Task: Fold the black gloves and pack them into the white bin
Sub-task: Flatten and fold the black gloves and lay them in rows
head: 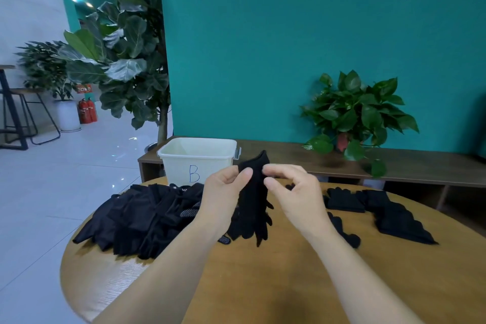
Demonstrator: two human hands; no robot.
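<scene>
A black glove (pixel 253 202) hangs above the round wooden table (pixel 289 284), cuff up and fingers pointing down. My left hand (pixel 223 192) pinches its cuff from the left, and my right hand (pixel 294 189) pinches the same cuff from the right. Behind my hands stands the white bin (pixel 197 159), marked with a blue letter B, its inside hidden from this angle. A heap of loose black gloves (pixel 142 218) covers the table's left side. Folded black gloves (pixel 378 205) lie on the right side.
A low wooden bench (pixel 410 163) runs behind the table against a teal wall, carrying a potted plant (pixel 352 116). A tall leafy plant (pixel 126 47) stands at the back left. Bare tabletop lies in front of my hands.
</scene>
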